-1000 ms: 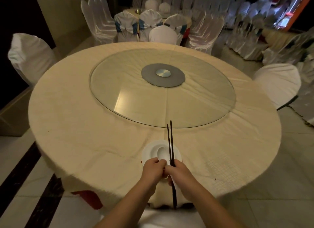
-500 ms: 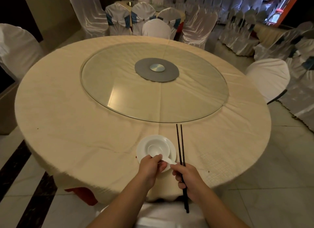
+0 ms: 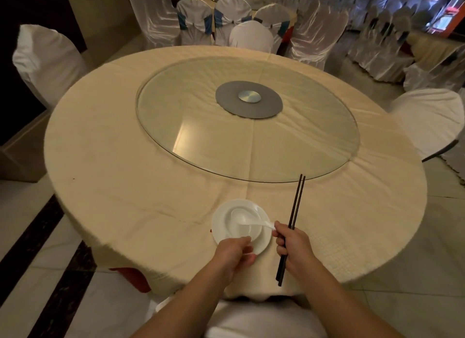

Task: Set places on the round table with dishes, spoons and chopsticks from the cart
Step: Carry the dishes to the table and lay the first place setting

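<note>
Head view: right hand [image 3: 293, 247] grips black chopsticks [image 3: 294, 210] and touches the white spoon [image 3: 254, 224] in a bowl [image 3: 247, 228]; left hand [image 3: 235, 253] pinches the saucer [image 3: 221, 224] at the round table's [image 3: 125, 186] near edge.

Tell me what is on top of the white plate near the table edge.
A small white bowl sits on the plate, with a white spoon lying in it. The left hand covers the plate's near rim.

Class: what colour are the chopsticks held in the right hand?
Dark, near black chopsticks, clearest in the head view.
</note>
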